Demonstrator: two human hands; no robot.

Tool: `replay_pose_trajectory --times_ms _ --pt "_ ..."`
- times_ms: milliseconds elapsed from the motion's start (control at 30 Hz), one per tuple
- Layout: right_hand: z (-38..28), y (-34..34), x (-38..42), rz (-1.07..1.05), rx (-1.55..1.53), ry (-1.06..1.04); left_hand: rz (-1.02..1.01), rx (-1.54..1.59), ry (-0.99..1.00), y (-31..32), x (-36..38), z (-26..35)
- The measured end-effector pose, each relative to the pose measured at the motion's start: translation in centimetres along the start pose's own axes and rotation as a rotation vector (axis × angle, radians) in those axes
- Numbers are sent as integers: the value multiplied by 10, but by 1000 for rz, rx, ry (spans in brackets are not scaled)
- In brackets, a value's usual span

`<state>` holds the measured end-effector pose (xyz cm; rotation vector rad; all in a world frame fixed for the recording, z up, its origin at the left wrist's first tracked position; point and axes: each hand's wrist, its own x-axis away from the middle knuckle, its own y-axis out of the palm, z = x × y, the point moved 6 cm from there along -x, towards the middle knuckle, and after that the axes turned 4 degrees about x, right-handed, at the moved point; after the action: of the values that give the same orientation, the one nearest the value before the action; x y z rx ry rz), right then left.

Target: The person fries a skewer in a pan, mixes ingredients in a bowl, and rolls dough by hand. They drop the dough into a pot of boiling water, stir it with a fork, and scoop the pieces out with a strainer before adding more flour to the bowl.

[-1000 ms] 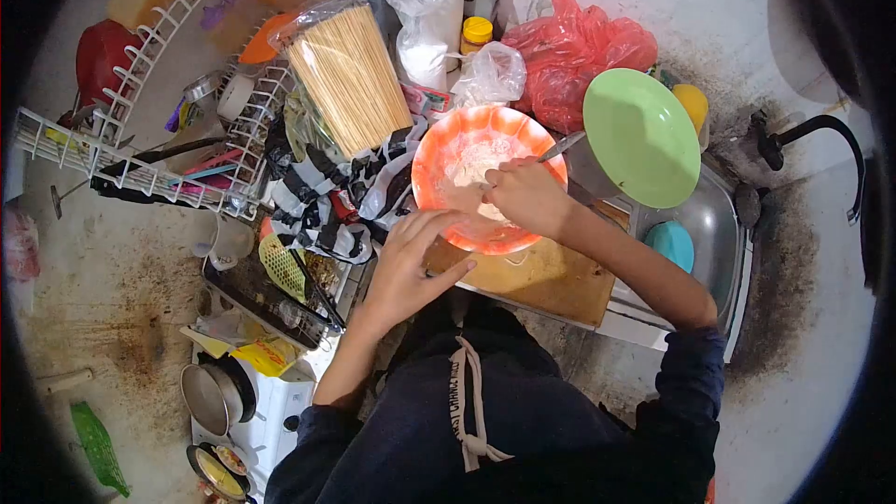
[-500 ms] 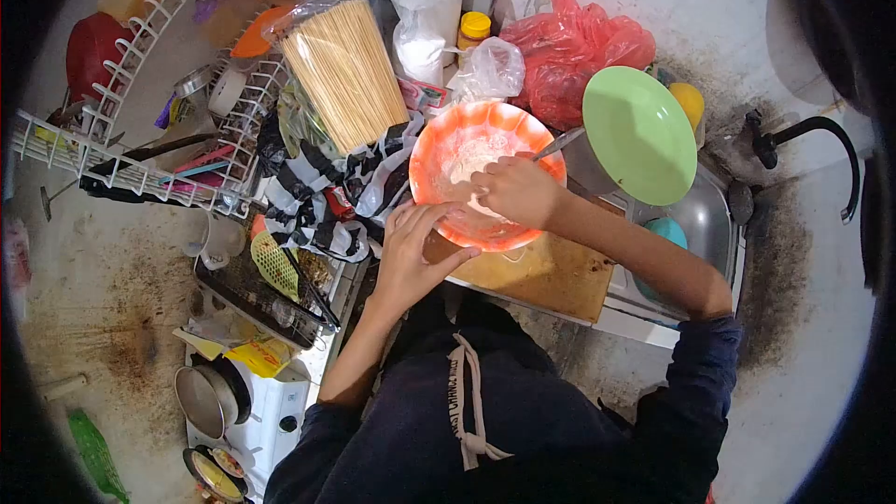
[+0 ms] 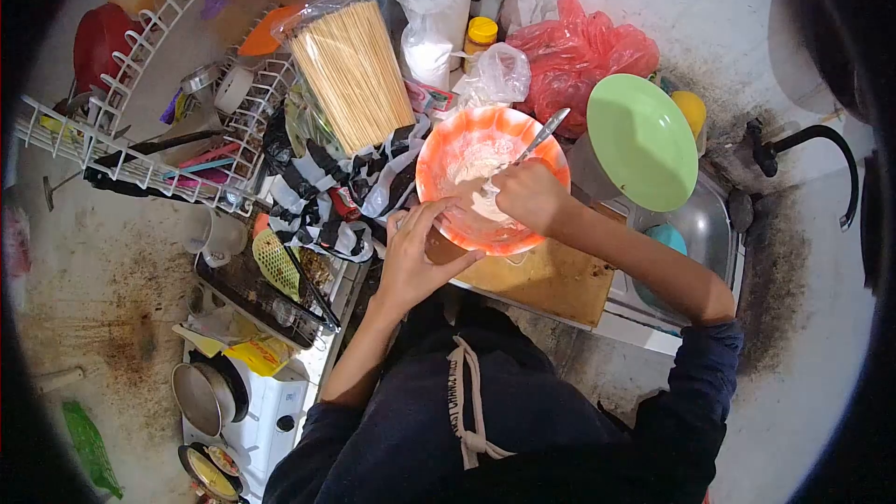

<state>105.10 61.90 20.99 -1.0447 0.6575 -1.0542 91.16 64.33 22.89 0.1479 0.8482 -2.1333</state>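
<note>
Step in hand, as judged: stirring or working a pale mixture (image 3: pixel 474 164) inside the orange bowl (image 3: pixel 436 151). The bowl is in front of you, beside the striped plastic bag (image 3: pixel 315 194) and overlapping the left part of the wooden board (image 3: pixel 551 286); whether its base rests fully on the board cannot be told from above.

Right hand (image 3: pixel 530 196): fingers closed around a metal utensil (image 3: pixel 545 133), probably a spoon. Its handle slants up past your knuckles and over the far-right rim; its working end is too small and too covered to identify. The hand is over the bowl's inside.

Left hand (image 3: pixel 413 245): thumb and fingers spread wide at the near-left rim, apparently bracing the bowl. Contact looks likely, but how firmly you press cannot be told.

Mixture: looks uneven, whitish on the walls and thicker near the middle; exact texture unclear.

The next move, as judged, calls for a firm right grip, strokes that reach the coated walls, and a steady left brace, since a hard push could slide or tip the bowl. Allow the right elbow room: the green plate (image 3: pixel 642 142) and the sink (image 3: pixel 709 224) lie on that side.
</note>
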Motion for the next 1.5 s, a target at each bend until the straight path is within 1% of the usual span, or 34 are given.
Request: replay_pose_trajectory --times_ms 67,100,167,200,367,500,567,700,767,800,867,900,967,1100,1167,1200,1267,1300,1367,1400,1467,1500 --pt "5 5 0 -124 -94 30 -6 9 -8 1 -1 -2" --pt "4 6 0 -123 -93 31 -17 17 1 3 -1 -2" --pt "8 7 1 -67 -221 133 -27 25 12 4 -2 -2" --pt "9 10 0 -66 -220 134 -37 25 6 5 -2 -1" --pt "1 18 2 -105 -155 39 -45 29 -8 3 -2 -1" --pt "-1 -2 1 -110 -127 49 -58 -16 -8 2 -2 0" --pt "-1 -9 2 -28 -72 80 -54 -10 -17 2 -1 -1" --pt "-1 -9 4 -14 -70 103 -59 -19 -30 2 -1 0" --pt "-2 -13 5 51 -53 84 -74 -27 -45 2 -1 -1" --pt "-2 -11 4 50 -51 87 -70 -29 -40 3 -1 -2" --pt "-3 4 2 -59 -98 85 -70 -30 -31 3 -2 -2" --pt "-4 6 2 -58 -98 90 -57 -23 -24 2 -2 -1" --pt "-11 0 1 75 -72 2 -45 -17 -14 1 -2 -1" --pt "-13 -11 -3 127 -63 -40 -58 -13 -18 2 -1 -1" --pt "-13 -22 -2 161 -148 -35 -69 -18 -24 2 0 0" --pt "-12 -17 -2 160 -148 -31 -58 -16 -21 1 -1 1" --pt "-11 1 -3 60 -83 -72 -50 -14 -13 1 -1 2" --pt "-9 -2 -1 61 -80 -71 -57 -16 -22 1 -1 1" --pt "4 -3 2 -49 -63 29 -57 -20 -30 1 0 1" --pt "8 -2 4 -48 -59 26 -57 -34 -24 2 1 2" --pt "29 4 8 -64 -132 207 -55 -45 -15 2 1 4" --pt "32 1 8 -64 -128 209 -58 -46 5 1 1 6"
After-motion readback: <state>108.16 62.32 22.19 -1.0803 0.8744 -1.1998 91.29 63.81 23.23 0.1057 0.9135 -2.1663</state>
